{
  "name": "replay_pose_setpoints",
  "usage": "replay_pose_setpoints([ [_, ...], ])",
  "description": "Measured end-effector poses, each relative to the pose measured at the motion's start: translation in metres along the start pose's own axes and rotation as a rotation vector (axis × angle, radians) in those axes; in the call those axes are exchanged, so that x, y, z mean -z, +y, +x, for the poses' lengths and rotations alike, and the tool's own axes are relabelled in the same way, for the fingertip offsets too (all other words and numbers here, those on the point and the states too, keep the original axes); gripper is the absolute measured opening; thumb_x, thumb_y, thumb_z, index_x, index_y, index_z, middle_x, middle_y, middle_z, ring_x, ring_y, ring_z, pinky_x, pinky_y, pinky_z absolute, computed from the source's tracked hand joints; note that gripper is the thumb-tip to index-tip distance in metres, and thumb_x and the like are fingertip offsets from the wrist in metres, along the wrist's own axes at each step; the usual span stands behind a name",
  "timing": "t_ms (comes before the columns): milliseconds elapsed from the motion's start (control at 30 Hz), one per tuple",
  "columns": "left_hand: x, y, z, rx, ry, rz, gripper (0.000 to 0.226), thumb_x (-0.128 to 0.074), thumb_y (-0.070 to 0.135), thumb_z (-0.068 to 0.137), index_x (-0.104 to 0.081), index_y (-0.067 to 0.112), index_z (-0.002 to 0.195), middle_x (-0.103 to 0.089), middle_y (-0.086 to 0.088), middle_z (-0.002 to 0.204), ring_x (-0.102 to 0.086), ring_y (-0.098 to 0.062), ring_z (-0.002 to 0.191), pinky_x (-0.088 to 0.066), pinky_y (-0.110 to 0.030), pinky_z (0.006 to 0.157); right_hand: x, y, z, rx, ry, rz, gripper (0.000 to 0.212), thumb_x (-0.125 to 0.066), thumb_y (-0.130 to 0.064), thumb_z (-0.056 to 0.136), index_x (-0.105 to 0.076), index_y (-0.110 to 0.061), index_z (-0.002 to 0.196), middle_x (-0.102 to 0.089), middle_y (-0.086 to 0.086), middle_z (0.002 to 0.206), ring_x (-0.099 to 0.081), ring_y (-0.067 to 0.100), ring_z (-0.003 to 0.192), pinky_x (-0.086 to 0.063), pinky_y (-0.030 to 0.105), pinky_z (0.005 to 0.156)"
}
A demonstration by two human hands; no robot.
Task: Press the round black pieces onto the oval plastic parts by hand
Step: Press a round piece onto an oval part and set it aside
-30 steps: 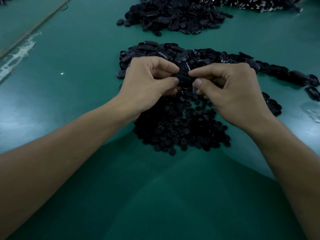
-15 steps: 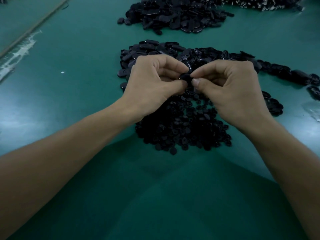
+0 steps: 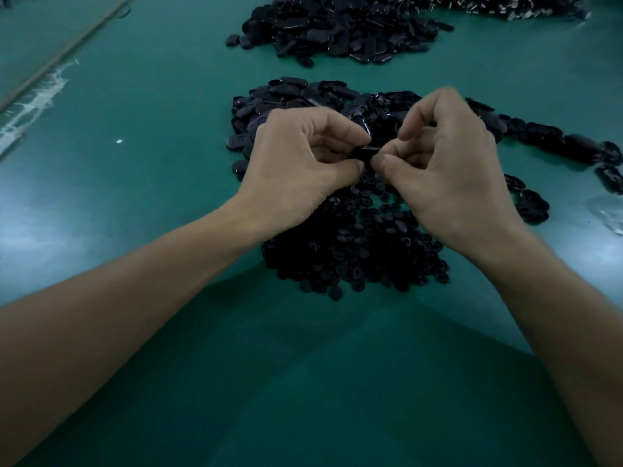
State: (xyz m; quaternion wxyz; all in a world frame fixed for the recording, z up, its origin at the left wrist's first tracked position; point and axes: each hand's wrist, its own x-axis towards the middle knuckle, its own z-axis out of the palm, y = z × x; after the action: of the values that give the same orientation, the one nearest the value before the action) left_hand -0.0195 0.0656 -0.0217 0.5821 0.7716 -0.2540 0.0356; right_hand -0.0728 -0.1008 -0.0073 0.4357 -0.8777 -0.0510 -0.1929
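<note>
My left hand (image 3: 296, 163) and my right hand (image 3: 448, 170) meet above the table, thumbs and forefingers pinching one small black oval plastic part (image 3: 365, 153) between them. Whether a round piece sits on it is hidden by my fingertips. Under my hands lies a heap of small round black pieces (image 3: 357, 251). Just behind my hands is a pile of loose oval plastic parts (image 3: 293, 99) that trails off to the right.
A larger heap of black oval parts (image 3: 340, 28) lies at the far middle of the green table (image 3: 161, 96). More dark parts (image 3: 505, 5) lie at the far right. A clear plastic bag (image 3: 606, 210) sits at the right edge.
Both hands have stayed together on the part; my right forefinger and knuckles have lifted and the part has turned slightly between the fingertips.
</note>
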Motion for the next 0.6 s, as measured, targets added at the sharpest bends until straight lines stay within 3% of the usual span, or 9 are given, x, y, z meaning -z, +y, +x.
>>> replay_pose_setpoints([
  [267, -0.0050, 0.0027, -0.0049, -0.100, 0.049, 0.112, 0.027, -0.078, 0.000, 0.078, -0.072, 0.022, 0.094, -0.073, 0.011, 0.087, -0.072, -0.002, 0.079, -0.058, -0.021, 0.076, -0.0015, -0.0002, 0.0006, 0.005, 0.011, -0.037, 0.042, -0.073, -0.007, 0.087, -0.038, -0.030, 0.081, -0.064, -0.004, 0.074, -0.066, 0.010, 0.072, -0.056, 0.029, 0.064],
  [400, -0.0065, 0.0051, -0.0074, -0.155, 0.065, 0.183, 0.027, -0.077, 0.001, 0.079, -0.075, 0.017, 0.101, -0.069, 0.020, 0.089, -0.070, 0.002, 0.082, -0.057, -0.016, 0.077, -0.0013, 0.0001, 0.0006, -0.025, 0.049, 0.003, 0.043, -0.077, -0.008, 0.084, -0.039, -0.027, 0.078, -0.068, 0.004, 0.078, -0.070, 0.004, 0.076, -0.059, 0.037, 0.069],
  [500, -0.0062, 0.0040, -0.0080, -0.175, 0.106, 0.239, 0.026, -0.077, 0.005, 0.080, -0.076, 0.016, 0.103, -0.067, 0.023, 0.087, -0.069, 0.003, 0.082, -0.053, -0.011, 0.074, -0.0046, 0.0006, 0.0016, -0.069, 0.059, 0.035, 0.040, -0.078, -0.009, 0.083, -0.043, -0.027, 0.076, -0.070, 0.009, 0.082, -0.072, 0.012, 0.078, -0.059, 0.047, 0.071],
  [600, -0.0068, 0.0023, -0.0089, -0.205, 0.115, 0.270, 0.026, -0.076, 0.004, 0.080, -0.076, 0.013, 0.105, -0.068, 0.019, 0.087, -0.068, 0.004, 0.082, -0.051, -0.009, 0.074, -0.0069, -0.0005, 0.0018, -0.090, 0.049, 0.024, 0.034, -0.077, -0.011, 0.083, -0.049, -0.028, 0.074, -0.071, 0.004, 0.080, -0.071, 0.023, 0.075, -0.059, 0.048, 0.070],
])
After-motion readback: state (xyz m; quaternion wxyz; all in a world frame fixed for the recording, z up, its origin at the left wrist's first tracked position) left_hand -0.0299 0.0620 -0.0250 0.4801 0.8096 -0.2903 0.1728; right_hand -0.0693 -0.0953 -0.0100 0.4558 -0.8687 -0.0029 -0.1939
